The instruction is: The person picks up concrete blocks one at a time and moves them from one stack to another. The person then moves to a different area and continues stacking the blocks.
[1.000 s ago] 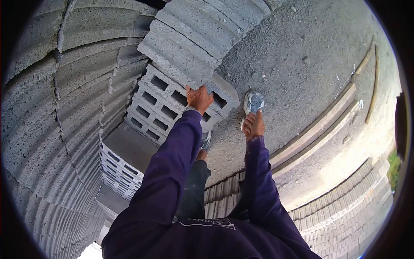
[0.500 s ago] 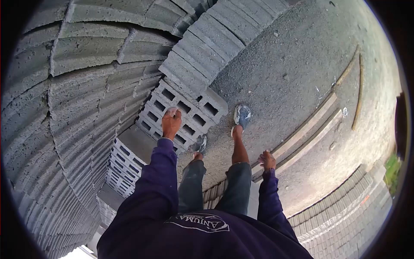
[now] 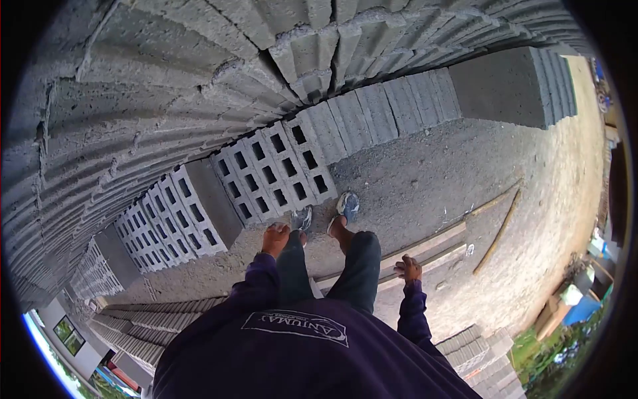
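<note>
Grey hollow concrete blocks (image 3: 269, 169) stand in a row with their holes facing up, at the foot of a tall stacked block wall (image 3: 153, 86). My left hand (image 3: 275, 240) hangs just below this row, apart from it, with the fingers loosely curled; whether anything is in it is hidden. My right hand (image 3: 408, 268) is out to the right, over the wooden planks and away from the blocks. Its fingers are bent and somewhat apart, with nothing visible between them. More blocks (image 3: 389, 113) continue the row to the upper right, showing their ridged sides.
Two wooden planks (image 3: 425, 251) and thin sticks (image 3: 502, 223) lie on the gravelly ground (image 3: 425, 176). Further hollow blocks (image 3: 169, 216) stand to the left. Low block stacks (image 3: 143, 324) are behind me, with another stack (image 3: 465, 349) at the lower right.
My left hand has come off the blocks and drawn back toward my body. My right hand has swung out to the right. The view has turned, showing more of the row.
</note>
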{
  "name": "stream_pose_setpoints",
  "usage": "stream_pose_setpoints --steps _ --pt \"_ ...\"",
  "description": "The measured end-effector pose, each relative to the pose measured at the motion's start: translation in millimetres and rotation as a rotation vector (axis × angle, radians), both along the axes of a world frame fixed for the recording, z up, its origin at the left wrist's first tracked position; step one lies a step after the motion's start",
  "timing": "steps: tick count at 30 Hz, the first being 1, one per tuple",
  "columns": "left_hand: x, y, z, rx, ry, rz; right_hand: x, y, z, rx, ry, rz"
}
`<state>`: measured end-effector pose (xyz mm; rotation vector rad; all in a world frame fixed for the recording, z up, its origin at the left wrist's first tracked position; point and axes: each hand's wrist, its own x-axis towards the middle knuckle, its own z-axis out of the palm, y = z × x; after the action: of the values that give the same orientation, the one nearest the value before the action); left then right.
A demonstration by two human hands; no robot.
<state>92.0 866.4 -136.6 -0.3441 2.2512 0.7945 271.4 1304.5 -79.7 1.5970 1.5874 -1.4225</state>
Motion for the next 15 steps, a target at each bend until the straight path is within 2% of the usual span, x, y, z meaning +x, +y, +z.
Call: stream_pose_setpoints --steps 3,5,7,8,9,10,13,15 --pt "22 -6 -7 0.030 0.150 0.172 -71 19 -3 0.032 0.099 0.230" --pt "19 -14 7 -0.086 0.056 -0.137 -107 38 -20 0.013 0.277 0.291" --pt "64 -35 -50 -0.039 0.229 0.250 -157 50 6 0.006 0.273 0.410" --pt "36 -14 25 -0.203 0.140 0.183 -182 55 15 0.018 0.276 0.481" --pt "76 -32 -29 -0.017 0.420 0.307 -196 65 13 -0.044 0.343 0.455" --pt "93 -41 -49 -0.093 0.353 0.235 -211 78 15 -0.061 0.348 0.502" --pt "105 18 18 -0.215 0.222 0.265 -211 123 33 -0.092 0.344 0.603" --pt "110 78 39 -0.338 0.253 0.459 -202 170 43 -0.117 0.221 0.658"
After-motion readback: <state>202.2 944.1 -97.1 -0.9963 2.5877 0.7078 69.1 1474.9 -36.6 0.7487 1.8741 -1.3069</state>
